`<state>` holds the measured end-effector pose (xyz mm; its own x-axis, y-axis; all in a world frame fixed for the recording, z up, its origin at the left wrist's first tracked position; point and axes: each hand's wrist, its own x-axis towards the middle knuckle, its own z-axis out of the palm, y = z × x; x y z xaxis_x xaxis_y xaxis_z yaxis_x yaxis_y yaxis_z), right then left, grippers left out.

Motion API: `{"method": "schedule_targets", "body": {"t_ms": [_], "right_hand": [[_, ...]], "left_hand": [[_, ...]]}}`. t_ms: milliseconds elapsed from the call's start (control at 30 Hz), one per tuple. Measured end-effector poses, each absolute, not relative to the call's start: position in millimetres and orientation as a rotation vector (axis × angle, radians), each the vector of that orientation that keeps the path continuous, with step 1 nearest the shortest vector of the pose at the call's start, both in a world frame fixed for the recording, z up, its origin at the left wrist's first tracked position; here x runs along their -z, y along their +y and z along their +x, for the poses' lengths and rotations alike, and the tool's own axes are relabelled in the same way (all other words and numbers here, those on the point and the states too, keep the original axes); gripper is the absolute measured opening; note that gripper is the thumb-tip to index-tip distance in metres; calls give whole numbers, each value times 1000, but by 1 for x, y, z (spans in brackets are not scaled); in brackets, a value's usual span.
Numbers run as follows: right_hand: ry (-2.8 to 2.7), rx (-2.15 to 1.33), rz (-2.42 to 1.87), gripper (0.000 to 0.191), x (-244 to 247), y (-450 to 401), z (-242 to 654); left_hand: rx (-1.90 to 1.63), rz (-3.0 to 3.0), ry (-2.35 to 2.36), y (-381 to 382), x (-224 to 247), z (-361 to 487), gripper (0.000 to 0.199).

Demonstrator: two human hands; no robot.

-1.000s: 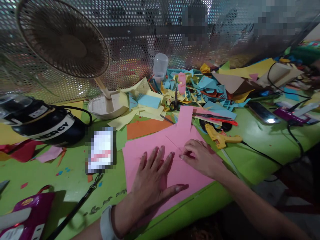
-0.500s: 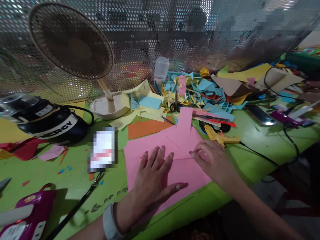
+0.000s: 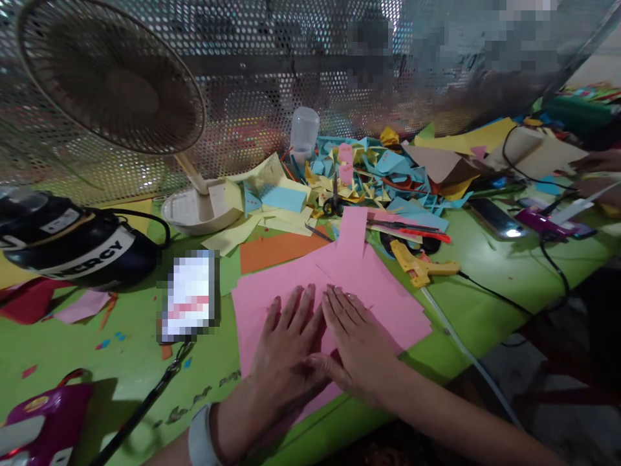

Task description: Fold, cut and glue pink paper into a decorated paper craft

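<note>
Pink paper sheets [image 3: 398,304] lie in a fanned stack near the front edge of the green table. On them rests my left hand [image 3: 288,346], palm down with its fingers spread. My right hand [image 3: 356,343] lies flat beside it on the same paper, fingers straight and side by side, its thumb touching the left hand. Neither hand grips anything. A narrow pink strip [image 3: 353,230] lies at the stack's top edge, pointing away from me. Part of the paper is hidden under both hands.
A yellow glue gun [image 3: 417,265] with a cable lies right of the paper. Behind are scissors [image 3: 334,197] and a heap of paper scraps [image 3: 388,165]. Leftward stand a fan [image 3: 194,217] and a black appliance [image 3: 92,249]; a phone [image 3: 189,294] lies nearer. An orange sheet [image 3: 276,251] adjoins the pink paper.
My right hand has moved left from the paper's right side, flattened out and come against my left hand. The left hand stays spread on the paper. The view has shifted slightly.
</note>
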<state>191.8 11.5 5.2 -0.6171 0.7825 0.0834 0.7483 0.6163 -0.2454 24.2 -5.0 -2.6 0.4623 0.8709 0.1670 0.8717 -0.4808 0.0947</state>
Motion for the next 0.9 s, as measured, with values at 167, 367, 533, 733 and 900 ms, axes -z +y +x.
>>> {"method": "schedule_targets", "body": {"t_ms": [167, 367, 533, 733, 900], "right_hand": [[-2643, -237, -1254, 77, -3, 11, 193], [-2679, -126, -1190, 76, 2, 14, 196], [-2681, -59, -1157, 76, 4, 14, 198], [-2692, -78, -1123, 81, 5, 15, 203], [-2684, -17, -1169, 85, 4, 12, 219]], "left_hand": [[320, -2662, -1627, -6, 3, 26, 83], [237, -2705, -1697, -6, -1, 26, 84], [178, -2754, -1709, -6, -3, 23, 88], [191, -2788, -1688, -5, -6, 19, 86], [216, -2769, -1682, -4, -8, 12, 94]]}}
